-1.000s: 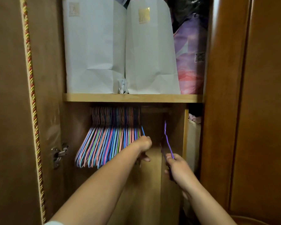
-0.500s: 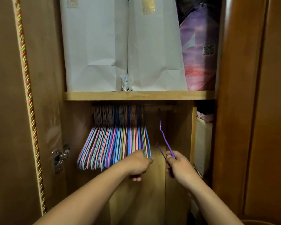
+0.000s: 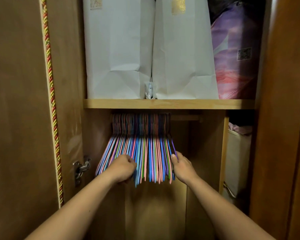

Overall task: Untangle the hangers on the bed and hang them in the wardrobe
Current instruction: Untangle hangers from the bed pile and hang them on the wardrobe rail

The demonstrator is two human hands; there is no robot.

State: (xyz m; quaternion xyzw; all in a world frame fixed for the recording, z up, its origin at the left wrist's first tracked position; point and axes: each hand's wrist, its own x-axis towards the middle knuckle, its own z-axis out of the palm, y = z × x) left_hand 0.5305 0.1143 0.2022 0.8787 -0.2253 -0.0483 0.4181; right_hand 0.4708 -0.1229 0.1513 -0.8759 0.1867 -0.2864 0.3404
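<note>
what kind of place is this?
Likely a home bedroom wardrobe, seen with its door open: coloured hangers packed on a rail under a wooden shelf holding white paper bags.

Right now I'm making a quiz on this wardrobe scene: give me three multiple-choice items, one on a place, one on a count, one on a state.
1. Where is the purple hanger?
A. right end of the hanger row
B. on the shelf
C. on the floor

2. How many white paper bags stand on the shelf?
A. one
B. two
C. four

3. What is the right hand doing?
A. hanging idle
B. pinching the purple hanger
C. pressing the door

Answers: 1 A, it hangs rightmost in the row; 2 B, two stand side by side; 3 B, thumb and fingers close on its wire.
</note>
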